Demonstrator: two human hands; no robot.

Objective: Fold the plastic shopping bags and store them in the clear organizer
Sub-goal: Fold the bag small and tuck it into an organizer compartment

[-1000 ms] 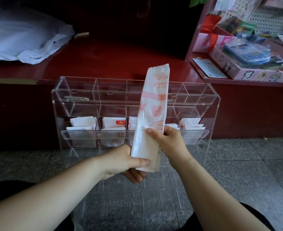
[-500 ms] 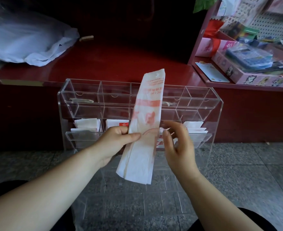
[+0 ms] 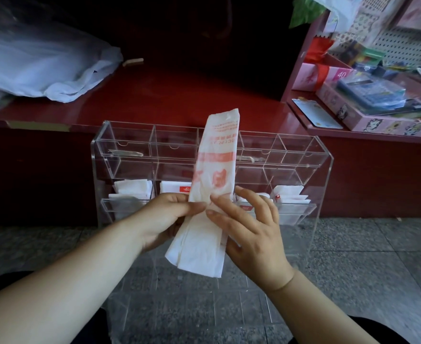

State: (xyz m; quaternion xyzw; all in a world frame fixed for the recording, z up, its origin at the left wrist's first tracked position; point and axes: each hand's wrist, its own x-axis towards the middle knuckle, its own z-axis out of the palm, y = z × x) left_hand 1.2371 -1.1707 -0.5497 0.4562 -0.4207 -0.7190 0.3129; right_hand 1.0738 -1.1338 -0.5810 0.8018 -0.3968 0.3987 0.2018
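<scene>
A folded plastic bag [image 3: 214,170], pressed into a long white strip with red print, is held in the air in front of the middle of the clear organizer [image 3: 321,184]. It stands nearly upright, its top leaning a little to the right and its lower end hanging free between the wrists. The left hand [image 3: 164,219] has it about halfway down: the grip is closed on the strip, thumb across the front and curled fingers behind. The right hand [image 3: 254,239] has no closed grip; its fingers are spread and almost straight, with the thumb and index tips lying on the front of the strip beside the left thumb. The organizer stands on the grey tiled floor [image 3: 365,256] against the front edge of the dark red worktop [image 3: 179,100]. Its lower row of compartments holds folded white bags [image 3: 132,189], left and right of the strip. Loose pale bags [image 3: 43,65] lie in a heap at the worktop's far left corner. At the right, a lower shelf carries a pink box [image 3: 378,122] and a blue calculator [image 3: 370,93].
</scene>
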